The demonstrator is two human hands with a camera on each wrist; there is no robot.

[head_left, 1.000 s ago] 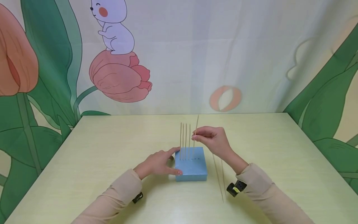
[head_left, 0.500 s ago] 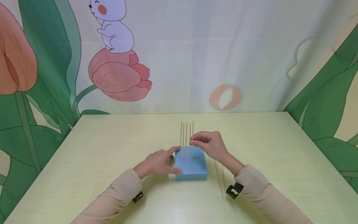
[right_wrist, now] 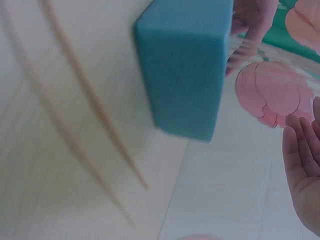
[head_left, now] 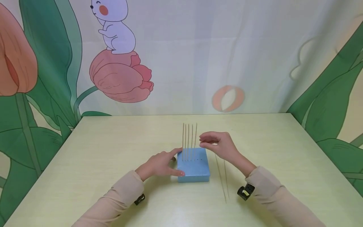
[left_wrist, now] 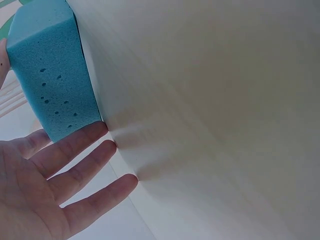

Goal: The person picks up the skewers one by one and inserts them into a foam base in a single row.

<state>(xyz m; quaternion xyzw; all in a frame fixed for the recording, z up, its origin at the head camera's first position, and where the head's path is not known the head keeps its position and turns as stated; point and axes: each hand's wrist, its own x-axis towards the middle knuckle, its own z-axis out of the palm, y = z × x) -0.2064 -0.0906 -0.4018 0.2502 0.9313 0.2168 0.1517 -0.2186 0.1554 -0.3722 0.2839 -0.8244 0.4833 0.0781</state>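
A blue sponge block (head_left: 193,171) sits on the table, with several thin wooden sticks (head_left: 188,135) upright in a row in its top. To the right of that row are small dark holes (head_left: 201,160). My left hand (head_left: 158,164) steadies the block's left side, thumb over the front corner and index finger at the back corner. Its other fingers (left_wrist: 95,202) stretch straight, tips down at the tabletop. Just right of the rightmost stick, my right hand (head_left: 218,145) hovers with loosely bent fingers and nothing between them.
Two more wooden sticks lie on the table right of the block, a left one (head_left: 220,179) and a right one (head_left: 226,181), partly under the right hand. A printed curtain (head_left: 170,63) hangs behind the table's far edge.
My right hand stood the fifth stick upright in the block, then let go and moved slightly right. My left hand has stayed in place.
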